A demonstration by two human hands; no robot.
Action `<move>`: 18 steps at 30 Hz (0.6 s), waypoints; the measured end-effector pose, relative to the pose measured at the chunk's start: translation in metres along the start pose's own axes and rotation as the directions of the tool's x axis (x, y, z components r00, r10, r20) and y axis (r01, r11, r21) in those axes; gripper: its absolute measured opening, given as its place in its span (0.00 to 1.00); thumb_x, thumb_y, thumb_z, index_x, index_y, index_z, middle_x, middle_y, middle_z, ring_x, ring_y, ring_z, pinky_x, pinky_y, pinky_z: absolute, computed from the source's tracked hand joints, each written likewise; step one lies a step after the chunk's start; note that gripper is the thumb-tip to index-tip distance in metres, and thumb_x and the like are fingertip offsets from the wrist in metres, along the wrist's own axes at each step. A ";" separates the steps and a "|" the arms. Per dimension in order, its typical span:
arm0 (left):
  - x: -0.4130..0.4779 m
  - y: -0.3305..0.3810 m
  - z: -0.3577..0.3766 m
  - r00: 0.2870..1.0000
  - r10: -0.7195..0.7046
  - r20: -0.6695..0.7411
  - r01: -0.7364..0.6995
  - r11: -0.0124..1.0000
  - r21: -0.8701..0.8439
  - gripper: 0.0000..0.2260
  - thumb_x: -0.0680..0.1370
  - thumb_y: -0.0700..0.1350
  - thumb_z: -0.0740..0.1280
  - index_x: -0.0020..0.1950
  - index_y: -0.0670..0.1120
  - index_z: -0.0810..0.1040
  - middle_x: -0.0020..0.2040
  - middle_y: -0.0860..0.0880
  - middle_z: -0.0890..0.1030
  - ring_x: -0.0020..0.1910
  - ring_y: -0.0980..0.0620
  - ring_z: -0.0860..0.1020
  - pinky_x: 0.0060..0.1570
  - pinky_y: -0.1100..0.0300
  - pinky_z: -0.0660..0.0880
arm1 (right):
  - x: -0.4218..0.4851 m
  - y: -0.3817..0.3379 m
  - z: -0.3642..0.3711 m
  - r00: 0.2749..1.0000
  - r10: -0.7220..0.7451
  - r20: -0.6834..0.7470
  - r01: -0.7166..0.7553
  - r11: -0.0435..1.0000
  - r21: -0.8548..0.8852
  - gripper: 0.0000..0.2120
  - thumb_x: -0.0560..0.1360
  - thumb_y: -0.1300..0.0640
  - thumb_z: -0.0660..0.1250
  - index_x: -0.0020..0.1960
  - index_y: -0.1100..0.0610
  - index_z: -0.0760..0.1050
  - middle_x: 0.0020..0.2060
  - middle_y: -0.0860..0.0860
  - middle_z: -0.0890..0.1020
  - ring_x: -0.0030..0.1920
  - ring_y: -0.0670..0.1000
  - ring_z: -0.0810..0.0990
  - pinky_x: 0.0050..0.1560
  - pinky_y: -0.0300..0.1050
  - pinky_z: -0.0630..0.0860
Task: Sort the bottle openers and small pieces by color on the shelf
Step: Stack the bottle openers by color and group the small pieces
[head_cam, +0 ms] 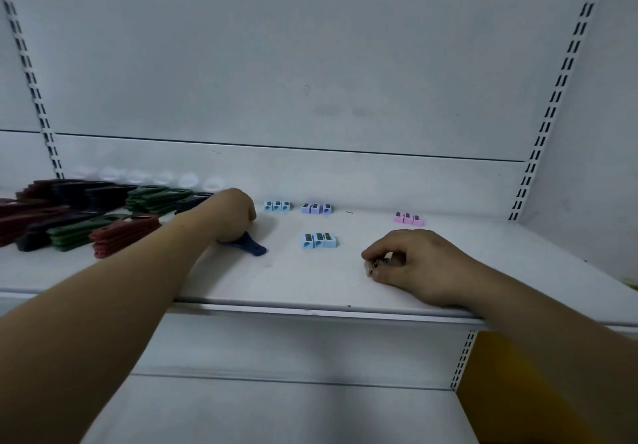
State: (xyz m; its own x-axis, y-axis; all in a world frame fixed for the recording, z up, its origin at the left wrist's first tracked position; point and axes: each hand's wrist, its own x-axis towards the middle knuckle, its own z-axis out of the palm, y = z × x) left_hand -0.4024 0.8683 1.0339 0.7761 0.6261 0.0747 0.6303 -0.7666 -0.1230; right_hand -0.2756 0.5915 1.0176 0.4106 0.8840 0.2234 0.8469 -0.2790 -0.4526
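White matte metal shelf (345, 291) holds flat plastic bottle openers stacked in red, green and dark piles (86, 215) left of the left hand (234, 215), curled onto a navy opener (250, 246). Right of it, the right hand (414, 264) pinches small blocks (379, 264) near three pale-blue blocks (319, 240).

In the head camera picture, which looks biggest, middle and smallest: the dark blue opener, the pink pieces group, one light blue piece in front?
1. Dark blue opener, though the left hand hides part.
2. Pink pieces group, farther back, so it may look smaller than it is.
3. One light blue piece.
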 end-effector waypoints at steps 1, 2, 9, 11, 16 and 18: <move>0.001 -0.002 0.002 1.000 0.004 -0.019 -0.004 1.000 -0.011 0.13 0.77 0.37 0.60 0.58 0.44 0.79 0.62 0.44 0.77 0.56 0.47 0.76 0.56 0.59 0.73 | 0.000 -0.001 0.000 1.000 0.008 -0.002 -0.008 1.000 0.030 0.09 0.73 0.54 0.72 0.50 0.42 0.77 0.42 0.37 0.78 0.36 0.31 0.73 0.40 0.23 0.67; 0.002 -0.004 0.003 0.999 0.005 -0.042 -0.006 0.999 -0.035 0.12 0.77 0.37 0.61 0.55 0.47 0.80 0.62 0.45 0.77 0.55 0.47 0.76 0.55 0.59 0.74 | 0.000 -0.001 -0.001 1.000 0.018 -0.006 -0.017 0.998 0.057 0.09 0.73 0.54 0.72 0.49 0.42 0.77 0.40 0.37 0.78 0.35 0.32 0.73 0.39 0.24 0.67; -0.022 0.009 -0.013 0.960 -0.076 -0.270 -0.023 0.939 -0.344 0.12 0.78 0.42 0.63 0.59 0.48 0.79 0.59 0.48 0.79 0.56 0.47 0.76 0.57 0.57 0.72 | 0.000 0.002 0.002 0.998 0.054 -0.030 -0.049 0.987 0.153 0.11 0.70 0.55 0.74 0.47 0.44 0.75 0.36 0.42 0.78 0.29 0.36 0.72 0.34 0.27 0.67; -0.048 0.035 -0.020 0.942 0.004 -0.337 -0.171 0.867 -0.468 0.11 0.77 0.43 0.65 0.58 0.49 0.78 0.52 0.51 0.80 0.51 0.49 0.77 0.53 0.58 0.73 | 0.002 0.003 0.003 0.998 0.051 -0.026 -0.045 0.980 0.194 0.14 0.70 0.56 0.75 0.48 0.43 0.73 0.43 0.42 0.80 0.30 0.36 0.72 0.39 0.31 0.70; -0.104 0.104 -0.010 0.912 0.349 -0.215 -0.409 0.802 -0.435 0.12 0.76 0.46 0.64 0.60 0.52 0.75 0.51 0.56 0.79 0.50 0.55 0.76 0.53 0.62 0.73 | 0.001 0.002 0.005 0.998 0.060 -0.013 -0.056 0.970 0.237 0.16 0.68 0.55 0.76 0.50 0.44 0.72 0.44 0.44 0.82 0.32 0.39 0.73 0.42 0.40 0.73; -0.105 0.109 -0.011 0.920 0.337 -0.201 -0.392 0.791 -0.469 0.14 0.76 0.47 0.65 0.62 0.50 0.74 0.53 0.54 0.80 0.52 0.54 0.76 0.54 0.60 0.73 | 0.000 -0.003 0.007 0.999 0.037 -0.011 -0.033 0.972 0.233 0.16 0.68 0.55 0.76 0.49 0.43 0.72 0.44 0.44 0.82 0.32 0.39 0.73 0.41 0.38 0.72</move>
State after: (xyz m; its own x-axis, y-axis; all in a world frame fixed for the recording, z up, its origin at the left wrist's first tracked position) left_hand -0.4144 0.7175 1.0231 0.9302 0.2890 0.2264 0.2035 -0.9192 0.3372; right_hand -0.2803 0.5954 1.0126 0.4450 0.8692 0.2158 0.7308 -0.2131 -0.6484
